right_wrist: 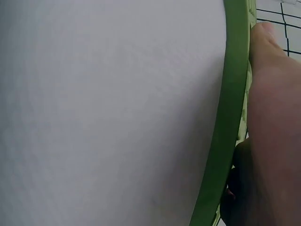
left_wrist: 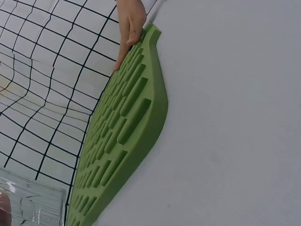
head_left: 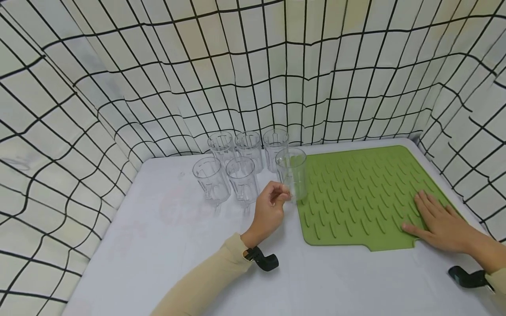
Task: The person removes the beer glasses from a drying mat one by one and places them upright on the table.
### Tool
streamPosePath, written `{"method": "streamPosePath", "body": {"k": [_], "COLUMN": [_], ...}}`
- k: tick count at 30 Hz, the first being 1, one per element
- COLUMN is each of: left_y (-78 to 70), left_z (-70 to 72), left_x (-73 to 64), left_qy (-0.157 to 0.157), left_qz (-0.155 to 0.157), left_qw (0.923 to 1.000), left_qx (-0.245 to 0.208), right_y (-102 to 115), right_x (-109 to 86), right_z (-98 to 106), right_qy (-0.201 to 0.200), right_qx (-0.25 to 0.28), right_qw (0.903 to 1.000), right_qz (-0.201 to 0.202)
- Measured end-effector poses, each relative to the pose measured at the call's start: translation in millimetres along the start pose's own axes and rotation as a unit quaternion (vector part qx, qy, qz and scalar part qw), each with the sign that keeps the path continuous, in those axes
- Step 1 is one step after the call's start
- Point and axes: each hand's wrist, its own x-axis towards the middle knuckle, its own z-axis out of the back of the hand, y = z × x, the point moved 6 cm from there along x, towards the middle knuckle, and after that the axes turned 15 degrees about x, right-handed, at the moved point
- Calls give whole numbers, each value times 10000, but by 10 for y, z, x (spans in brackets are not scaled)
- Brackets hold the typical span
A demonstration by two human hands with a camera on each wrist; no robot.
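Note:
My left hand (head_left: 270,208) pinches a clear glass mug (head_left: 294,173) low on its near side, with thumb and fingers curled. The mug stands upright, overlapping the left edge of a green ridged mat (head_left: 356,193); whether it touches the mat I cannot tell. In the left wrist view, the mug (left_wrist: 37,202) shows at the lower left corner, a fingertip beside it. Flat on the mat's right part rests my right hand (head_left: 440,224), fingers straight and spread. The right wrist view shows that hand (right_wrist: 277,103) against the mat's edge (right_wrist: 230,84).
Several more clear glass mugs (head_left: 242,175) stand upright in two rows to the left of the held one. A white cloth (head_left: 158,245) covers the table. Black grid netting (head_left: 245,66) over white sheets encloses the back and sides.

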Motion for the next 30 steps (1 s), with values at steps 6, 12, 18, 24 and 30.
{"method": "streamPosePath", "body": {"k": [6, 12, 18, 24, 30], "left_y": [64, 61, 125, 148, 161], "left_z": [70, 133, 175, 197, 210], "left_x": [-33, -75, -98, -114, -154], "left_qy": [-216, -239, -290, -284, -434], "left_qz": [-25, -10, 9, 18, 7], "left_qw": [9992, 9983, 9976, 9966, 9956], "left_qx": [349, 527, 634, 769, 831], "right_y": [-10, 3, 24, 20, 4], "right_x": [1, -18, -18, -17, -23], "right_z": [-12, -24, -23, -22, -31], "right_qy": [-84, -72, -30, -54, -72], "right_qx": [-123, -177, -118, -139, -128], "right_qw": [9999, 9998, 9999, 9999, 9999], "right_qz": [24, 6, -35, -27, -34]}}
